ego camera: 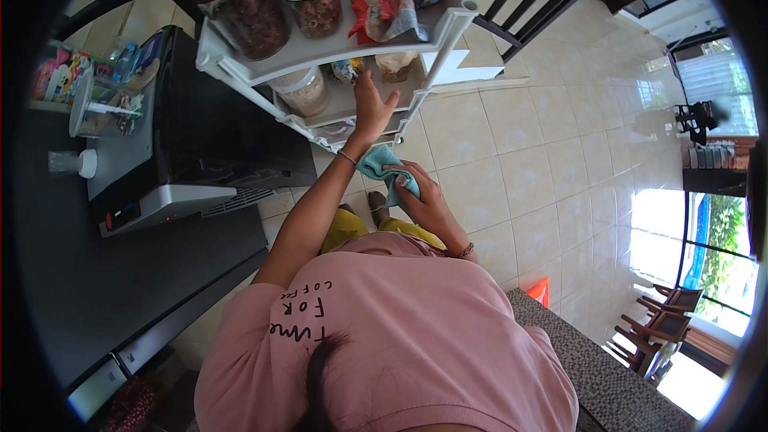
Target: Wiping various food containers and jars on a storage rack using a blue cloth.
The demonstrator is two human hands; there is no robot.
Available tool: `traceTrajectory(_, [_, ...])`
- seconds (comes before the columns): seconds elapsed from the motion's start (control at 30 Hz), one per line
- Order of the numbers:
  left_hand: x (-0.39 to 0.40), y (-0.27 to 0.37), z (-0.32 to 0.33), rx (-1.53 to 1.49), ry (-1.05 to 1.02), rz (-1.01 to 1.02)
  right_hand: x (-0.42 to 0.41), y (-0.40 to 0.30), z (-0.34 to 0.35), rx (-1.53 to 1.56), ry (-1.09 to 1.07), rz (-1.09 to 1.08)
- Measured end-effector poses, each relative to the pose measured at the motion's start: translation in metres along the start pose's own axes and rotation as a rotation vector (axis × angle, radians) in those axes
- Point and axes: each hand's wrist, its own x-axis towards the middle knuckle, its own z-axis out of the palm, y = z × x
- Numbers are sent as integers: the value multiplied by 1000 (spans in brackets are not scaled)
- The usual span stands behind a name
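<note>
My left hand (373,109) reaches over the second tier of a white plastic shelf cart (336,54), fingers apart, near a small wrapped packet (347,69). A jar of pale grains (303,93) and a paper-like bag (396,65) stand on that tier. My right hand (425,195) is closed on a folded teal cloth (381,163), just below my left wrist. On the cart's top tier are a wooden-lidded jar (249,18), a white-lidded jar (315,6) and a crumpled red and white packet (387,3).
A black and silver appliance (198,132) stands left on a dark table (180,264), with a clear tub (99,111) on it. Black railings (510,6) rise behind the cart. A speckled counter (576,348) lies at the lower right. Chairs (660,318) stand at the far right.
</note>
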Motion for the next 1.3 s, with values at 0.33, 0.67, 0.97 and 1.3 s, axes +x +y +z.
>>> traceTrajectory(0.33, [-10, 93, -163, -133, -724, -59, 5, -11, 19, 91, -16, 90])
traceTrajectory(0.67, [41, 122, -409, 622, 961, 100, 40, -29, 40, -8, -128, 6])
traceTrajectory(0.97, [38, 109, -418, 136, 950, 153, 48, -68, 50, 9, -179, -143])
traceTrajectory(1.3, [-62, 141, -278, 268, 125, 531, 97, -135, 85, 649, -167, -9])
